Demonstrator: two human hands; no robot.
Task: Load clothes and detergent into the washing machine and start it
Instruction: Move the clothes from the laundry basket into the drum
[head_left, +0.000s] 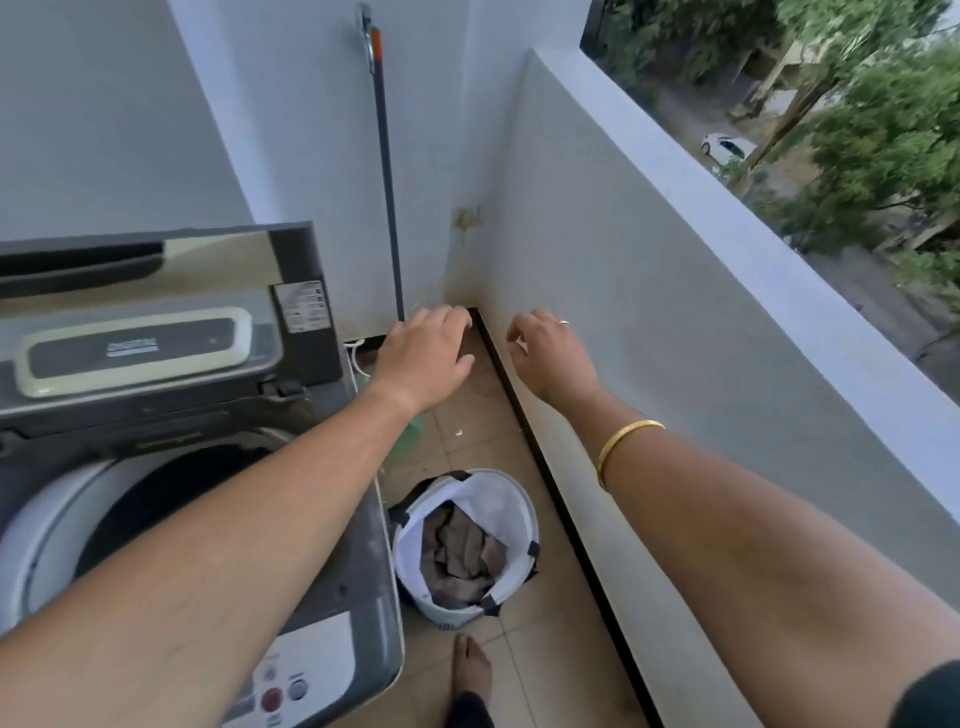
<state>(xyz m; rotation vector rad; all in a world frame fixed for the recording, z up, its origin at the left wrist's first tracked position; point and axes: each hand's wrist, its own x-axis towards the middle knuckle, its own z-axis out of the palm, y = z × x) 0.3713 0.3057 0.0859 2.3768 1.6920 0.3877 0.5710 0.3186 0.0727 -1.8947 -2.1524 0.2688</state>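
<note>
Both arms extended forward, palms down. Left hand (423, 358) and right hand (550, 353) empty, fingers loosely curled, grip narrow. Grey top-loading washing machine (332, 561) at left, lid raised. White round fabric laundry basket (511, 504) of grey-brown clothes (460, 558) on tiled floor (524, 623) beside it.

Single head-worn wide-angle view, looking forward and steeply down. Washing machine (171, 467) close at lower left, laundry basket (465, 545) near below centre, balcony wall (675, 322) running along right.
</note>
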